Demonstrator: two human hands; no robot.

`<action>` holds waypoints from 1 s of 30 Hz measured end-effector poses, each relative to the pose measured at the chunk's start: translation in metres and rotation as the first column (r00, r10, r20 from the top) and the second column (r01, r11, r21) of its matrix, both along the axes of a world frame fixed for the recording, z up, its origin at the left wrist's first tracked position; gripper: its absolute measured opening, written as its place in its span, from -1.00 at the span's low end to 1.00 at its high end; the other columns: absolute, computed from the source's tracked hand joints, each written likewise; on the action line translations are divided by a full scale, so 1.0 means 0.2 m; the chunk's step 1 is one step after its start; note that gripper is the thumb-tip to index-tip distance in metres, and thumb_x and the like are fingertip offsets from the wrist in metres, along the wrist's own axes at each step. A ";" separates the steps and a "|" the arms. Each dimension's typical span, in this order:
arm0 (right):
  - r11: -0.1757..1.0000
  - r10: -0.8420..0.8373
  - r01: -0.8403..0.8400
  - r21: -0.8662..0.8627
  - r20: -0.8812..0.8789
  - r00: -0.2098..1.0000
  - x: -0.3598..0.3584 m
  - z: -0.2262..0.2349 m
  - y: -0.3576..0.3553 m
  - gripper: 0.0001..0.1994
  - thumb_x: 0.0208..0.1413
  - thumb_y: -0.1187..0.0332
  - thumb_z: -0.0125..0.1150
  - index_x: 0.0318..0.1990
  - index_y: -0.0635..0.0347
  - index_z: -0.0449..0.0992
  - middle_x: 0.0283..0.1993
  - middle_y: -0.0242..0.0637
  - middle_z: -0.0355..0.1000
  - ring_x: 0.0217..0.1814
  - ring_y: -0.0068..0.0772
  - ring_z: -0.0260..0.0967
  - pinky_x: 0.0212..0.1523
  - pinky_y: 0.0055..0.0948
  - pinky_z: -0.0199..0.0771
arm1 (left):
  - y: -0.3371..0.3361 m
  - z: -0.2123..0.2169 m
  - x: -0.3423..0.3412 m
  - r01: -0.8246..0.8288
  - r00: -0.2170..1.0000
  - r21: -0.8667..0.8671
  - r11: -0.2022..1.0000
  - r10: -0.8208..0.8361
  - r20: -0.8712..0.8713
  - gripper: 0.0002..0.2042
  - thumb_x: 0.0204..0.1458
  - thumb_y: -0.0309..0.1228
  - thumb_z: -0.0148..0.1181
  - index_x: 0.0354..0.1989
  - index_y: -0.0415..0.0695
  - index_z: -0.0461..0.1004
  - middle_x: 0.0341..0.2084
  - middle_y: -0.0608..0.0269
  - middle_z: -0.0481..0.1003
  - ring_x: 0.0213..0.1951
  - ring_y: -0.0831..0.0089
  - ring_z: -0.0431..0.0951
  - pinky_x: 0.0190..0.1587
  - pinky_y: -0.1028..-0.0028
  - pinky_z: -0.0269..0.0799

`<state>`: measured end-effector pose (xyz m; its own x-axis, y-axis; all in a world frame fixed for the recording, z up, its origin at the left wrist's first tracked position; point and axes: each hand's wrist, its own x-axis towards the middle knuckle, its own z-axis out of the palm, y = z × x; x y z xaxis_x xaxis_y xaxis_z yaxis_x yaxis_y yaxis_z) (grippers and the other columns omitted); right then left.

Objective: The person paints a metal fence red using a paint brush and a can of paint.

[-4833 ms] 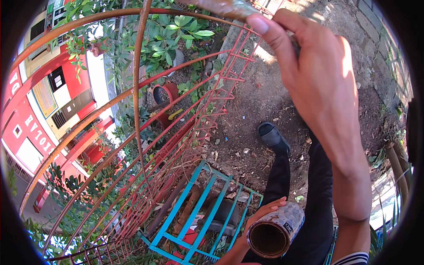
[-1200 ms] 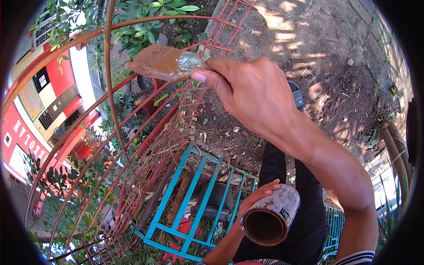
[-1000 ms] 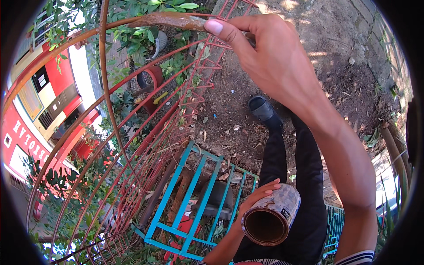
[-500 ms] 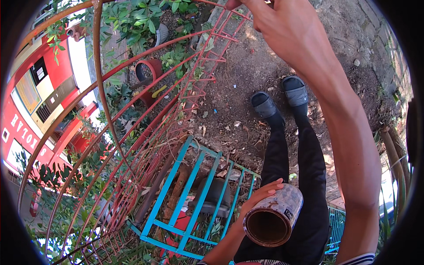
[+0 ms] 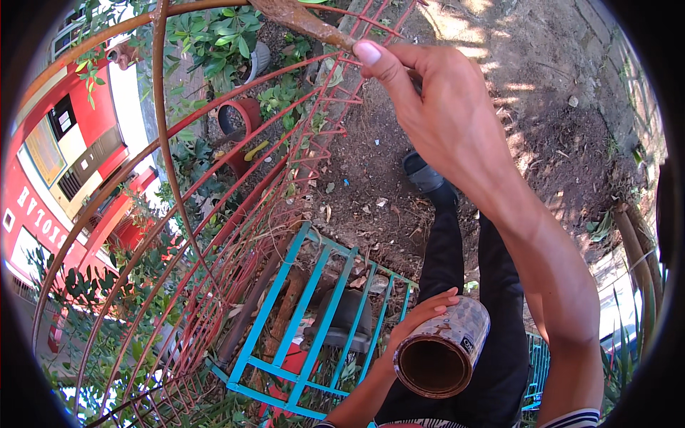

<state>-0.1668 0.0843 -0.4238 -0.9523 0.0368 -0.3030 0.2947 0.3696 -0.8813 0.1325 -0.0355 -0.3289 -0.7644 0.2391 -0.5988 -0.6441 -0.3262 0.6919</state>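
Observation:
My left hand (image 5: 421, 317) is wrapped round the side of an open paint can (image 5: 467, 324) at the lower middle. The can tilts, its dark brown mouth facing me; how much paint is inside cannot be made out. Higher up, my right hand (image 5: 442, 100) pinches a brown-coated paintbrush (image 5: 303, 21) between thumb and fingers. The brush points to the upper left and runs out of the picture, its far end cut off. It lies across the view of a curved metal fence (image 5: 242, 93), whose bars are partly brown and partly faded red; contact cannot be told.
A turquoise metal rack (image 5: 285, 335) stands left of my legs, with a dark container (image 5: 342, 321) behind its bars. Red pots (image 5: 242, 118) and leafy plants (image 5: 225, 36) are beyond the fence. My sandalled foot (image 5: 424, 175) is on bare soil.
My right hand has come down and nearer, bringing the brush into view at the top. It now covers one of my feet. The left hand and can have stayed in place.

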 end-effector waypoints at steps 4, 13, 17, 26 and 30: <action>0.997 0.078 -0.075 -0.035 0.095 0.992 0.05 0.04 -0.02 -0.57 0.38 0.06 0.20 -0.32 0.30 0.68 -0.62 0.08 0.43 -0.49 0.30 0.45 -0.40 0.05 0.48 | 0.00 0.01 -0.02 -0.002 1.000 -0.004 1.000 0.002 0.017 -0.46 0.16 -0.44 0.34 0.34 -0.14 0.38 0.33 -0.17 0.39 0.47 -0.17 0.24 0.48 -0.06 0.15; 0.995 0.034 -0.038 0.087 0.044 0.998 -0.09 -0.07 0.09 -0.49 0.43 -0.06 0.12 -0.10 0.28 0.72 -0.74 -0.27 0.02 -0.69 -0.35 -0.04 -0.57 -0.21 0.13 | -0.03 -0.03 -0.03 0.044 0.999 0.012 0.999 -0.044 -0.021 -0.45 0.16 -0.43 0.34 0.35 -0.15 0.37 0.33 -0.18 0.40 0.47 -0.16 0.24 0.48 -0.06 0.16; 0.983 0.127 -0.087 -0.163 0.251 0.960 -0.20 0.06 0.11 -0.49 0.51 0.07 0.04 -0.14 0.42 0.71 -0.79 -0.42 0.14 -0.79 -0.56 -0.06 -0.75 -0.30 -0.09 | -0.05 -0.04 -0.03 0.038 0.999 -0.002 0.999 -0.038 -0.016 -0.45 0.16 -0.43 0.34 0.35 -0.15 0.38 0.33 -0.18 0.40 0.47 -0.16 0.24 0.48 -0.06 0.15; 0.995 0.075 -0.046 -0.089 0.351 0.933 -0.21 0.03 0.07 -0.46 0.51 0.10 0.04 -0.42 0.38 0.63 -0.78 -0.37 0.14 -0.75 -0.48 -0.03 -0.71 -0.25 -0.06 | -0.06 -0.05 0.01 0.018 1.000 0.012 1.000 -0.018 0.009 -0.45 0.17 -0.41 0.32 0.35 -0.15 0.38 0.34 -0.16 0.39 0.48 -0.14 0.23 0.49 -0.02 0.16; 0.996 0.009 0.011 -0.093 0.211 0.977 -0.15 -0.04 0.05 -0.41 0.51 0.09 0.04 -0.56 0.35 0.51 -0.78 -0.35 0.14 -0.74 -0.46 -0.03 -0.69 -0.21 -0.05 | -0.08 -0.07 0.04 0.020 1.000 0.041 0.999 -0.021 0.019 -0.44 0.17 -0.41 0.33 0.36 -0.14 0.37 0.35 -0.17 0.39 0.48 -0.13 0.22 0.49 -0.02 0.16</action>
<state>-0.1970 0.0939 -0.4311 -0.8666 -0.0001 -0.4990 0.4777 0.2886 -0.8298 0.1404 -0.0510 -0.3427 -0.7476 0.2786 -0.6029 -0.6639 -0.3406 0.6658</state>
